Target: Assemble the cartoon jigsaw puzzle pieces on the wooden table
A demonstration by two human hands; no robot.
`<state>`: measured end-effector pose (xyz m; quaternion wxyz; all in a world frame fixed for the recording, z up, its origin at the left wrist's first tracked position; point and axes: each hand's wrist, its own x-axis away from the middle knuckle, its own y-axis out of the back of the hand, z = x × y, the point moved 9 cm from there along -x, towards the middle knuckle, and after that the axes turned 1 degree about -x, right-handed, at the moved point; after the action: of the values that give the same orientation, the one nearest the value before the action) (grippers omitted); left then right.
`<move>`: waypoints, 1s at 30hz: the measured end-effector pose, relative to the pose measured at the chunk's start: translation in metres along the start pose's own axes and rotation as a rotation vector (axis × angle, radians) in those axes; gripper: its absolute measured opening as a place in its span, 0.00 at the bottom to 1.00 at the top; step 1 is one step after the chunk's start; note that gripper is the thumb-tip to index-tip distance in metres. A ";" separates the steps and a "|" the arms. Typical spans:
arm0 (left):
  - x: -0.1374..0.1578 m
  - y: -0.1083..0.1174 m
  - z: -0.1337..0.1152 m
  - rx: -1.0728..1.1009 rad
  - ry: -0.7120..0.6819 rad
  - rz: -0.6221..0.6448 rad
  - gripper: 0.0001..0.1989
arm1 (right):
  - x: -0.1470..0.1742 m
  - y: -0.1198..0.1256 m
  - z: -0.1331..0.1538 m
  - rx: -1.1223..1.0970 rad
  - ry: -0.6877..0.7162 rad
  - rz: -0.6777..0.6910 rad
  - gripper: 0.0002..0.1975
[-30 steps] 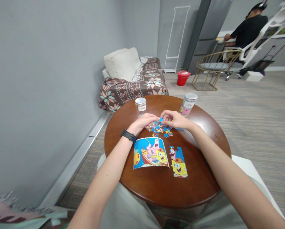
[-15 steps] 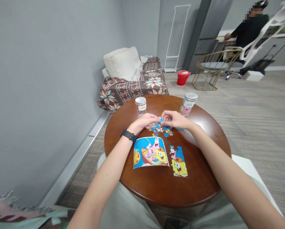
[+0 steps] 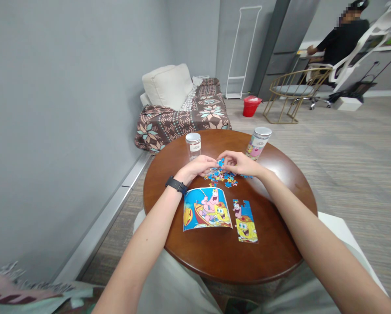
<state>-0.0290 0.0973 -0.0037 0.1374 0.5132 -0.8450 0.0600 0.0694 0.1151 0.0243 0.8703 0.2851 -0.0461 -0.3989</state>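
Small jigsaw puzzle pieces (image 3: 220, 175), mostly blue with pink and yellow bits, lie in a loose pile on the round brown table (image 3: 211, 257). Over the pile's left side is my left hand (image 3: 202, 165), its fingertips pinched at a puzzle piece. My right hand (image 3: 238, 163) faces it with curled fingers around a blue puzzle piece (image 3: 221, 162); the fingertips are partly hidden. Nearer me lies a curved picture sheet (image 3: 207, 209) with cartoon figures in a boat. To its right is a joined puzzle section (image 3: 245, 222) showing a yellow and a pink figure.
A clear jar (image 3: 193, 146) with a silver lid stands behind my left hand. Another lidded jar (image 3: 258, 143) with a printed label is behind my right. Beyond the table are a blanket-covered sofa (image 3: 195, 113), a red bin (image 3: 250, 106), a gold-framed chair (image 3: 290, 90) and a seated person (image 3: 342, 41).
My right hand's fingers have shifted slightly left and spread a little around the blue piece. My left hand is almost still; the sheet and joined section have not moved.
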 end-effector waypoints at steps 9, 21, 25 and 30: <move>0.002 0.000 0.000 -0.011 0.018 -0.035 0.06 | 0.000 0.000 0.000 -0.010 0.006 -0.001 0.15; 0.003 0.003 -0.004 -0.007 0.014 -0.100 0.08 | 0.000 -0.002 -0.005 0.008 -0.025 0.013 0.18; 0.003 0.005 -0.004 -0.007 0.012 -0.113 0.08 | 0.000 -0.003 -0.006 0.040 -0.033 0.034 0.17; 0.001 0.006 -0.001 0.003 0.010 -0.101 0.07 | 0.000 -0.004 -0.005 0.106 -0.009 0.053 0.16</move>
<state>-0.0345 0.0996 -0.0021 0.1437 0.5550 -0.8174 0.0569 0.0681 0.1157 0.0178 0.8640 0.3275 -0.0785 -0.3742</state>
